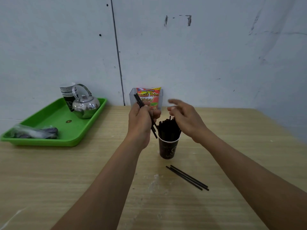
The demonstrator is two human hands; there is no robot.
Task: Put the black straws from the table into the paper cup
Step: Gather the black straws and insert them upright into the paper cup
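Black straws (168, 130) stand packed upright in the dark paper cup (168, 149), which sits near the middle of the wooden tabletop (232, 146). The left hand (141, 120) is clenched round a small bunch of straws (139, 100). The bunch is tilted, with its upper ends sticking out above the fist and its lower ends hanging just beside the cup's rim on the left. The right hand (184, 118) hovers over the right side of the straws in the cup, fingers loosely spread and blurred, grasping nothing. Whether it touches the straw tips cannot be told.

A few loose straws (187, 178) lie side by side on the tabletop in front of the cup, a little to its right and apart from it.

At the far left a green tray (54, 117) holds a shiny metal kettle (85, 105), a stack of paper cups (68, 93) just behind the kettle, and a crumpled plastic bag (33, 131) with something dark inside at the tray's near end. Against the wall (216, 55) behind the hands, a clear container (132, 97) holds an orange snack packet (150, 97).
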